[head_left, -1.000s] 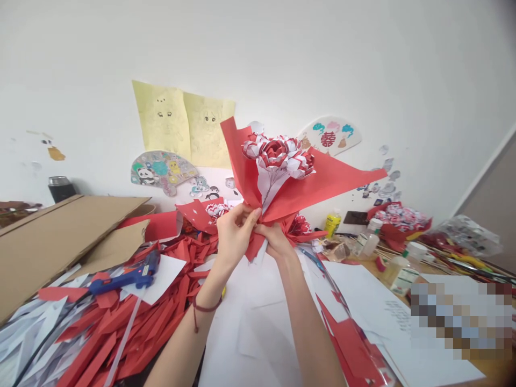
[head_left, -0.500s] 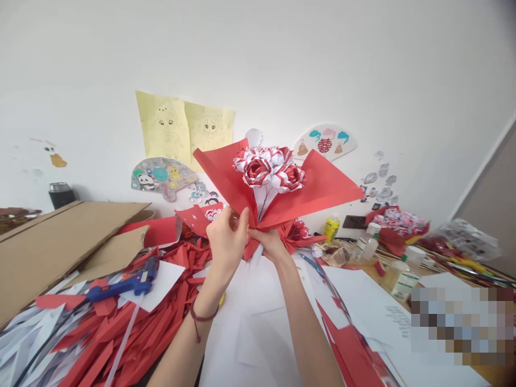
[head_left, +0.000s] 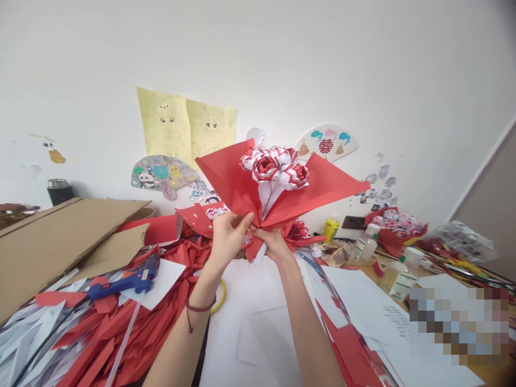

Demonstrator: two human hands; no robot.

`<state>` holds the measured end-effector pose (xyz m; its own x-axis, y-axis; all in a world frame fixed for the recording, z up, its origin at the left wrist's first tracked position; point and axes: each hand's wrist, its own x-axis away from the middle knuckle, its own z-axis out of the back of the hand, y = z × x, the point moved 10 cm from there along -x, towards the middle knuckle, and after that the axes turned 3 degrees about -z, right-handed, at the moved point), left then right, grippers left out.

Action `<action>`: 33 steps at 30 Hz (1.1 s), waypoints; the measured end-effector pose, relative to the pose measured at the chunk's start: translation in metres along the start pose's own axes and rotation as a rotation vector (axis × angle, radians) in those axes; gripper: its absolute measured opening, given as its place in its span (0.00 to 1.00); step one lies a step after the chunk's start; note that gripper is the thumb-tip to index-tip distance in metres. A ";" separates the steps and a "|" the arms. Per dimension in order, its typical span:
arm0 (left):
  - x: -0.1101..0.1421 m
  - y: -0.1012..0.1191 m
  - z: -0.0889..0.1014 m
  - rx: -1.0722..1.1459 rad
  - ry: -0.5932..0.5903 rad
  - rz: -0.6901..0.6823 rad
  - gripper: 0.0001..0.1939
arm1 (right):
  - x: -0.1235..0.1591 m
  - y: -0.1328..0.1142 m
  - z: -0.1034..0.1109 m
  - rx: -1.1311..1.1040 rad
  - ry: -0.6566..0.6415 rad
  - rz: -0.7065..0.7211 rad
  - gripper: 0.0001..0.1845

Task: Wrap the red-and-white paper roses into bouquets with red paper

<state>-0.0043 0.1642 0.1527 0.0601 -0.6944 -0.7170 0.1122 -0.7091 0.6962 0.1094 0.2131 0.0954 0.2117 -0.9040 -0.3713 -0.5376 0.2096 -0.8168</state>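
Note:
Red-and-white paper flowers [head_left: 278, 166] stand upright inside a red paper wrapper [head_left: 234, 174], forming a bouquet held up over the table. My left hand [head_left: 230, 236] pinches the gathered red paper at the lower left of the bouquet, thumb and fingers pressed together. My right hand [head_left: 273, 242] is closed around the narrow base on the other side. Below the hands, the white and red paper ends of the base stick out. Parts of the fingers are hidden behind the paper.
On the left, a blue glue gun [head_left: 121, 284] lies on red paper strips [head_left: 116, 338] beside cardboard sheets [head_left: 68, 236]. Plastic bottles [head_left: 403, 279] and another wrapped bouquet [head_left: 397, 226] stand at right. White sheets [head_left: 262, 328] cover the table below my hands.
The bouquet has shifted slightly right in view. My left hand has moved a little lower and right, its thumb now pressed against the paper; my right hand keeps its hold.

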 end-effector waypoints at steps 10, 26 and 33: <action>-0.004 -0.022 -0.008 0.064 -0.072 0.038 0.17 | -0.003 0.010 0.005 -0.013 -0.023 -0.060 0.18; -0.008 -0.008 0.014 -0.304 0.019 -0.048 0.21 | -0.016 0.043 0.049 0.047 0.026 -0.068 0.16; -0.007 -0.013 0.014 -0.345 0.048 -0.106 0.22 | -0.018 0.053 0.068 0.117 0.037 -0.069 0.13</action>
<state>-0.0198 0.1772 0.1491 0.0755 -0.6069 -0.7912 0.4475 -0.6884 0.5708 0.1325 0.2660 0.0287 0.2138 -0.9305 -0.2975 -0.4237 0.1861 -0.8865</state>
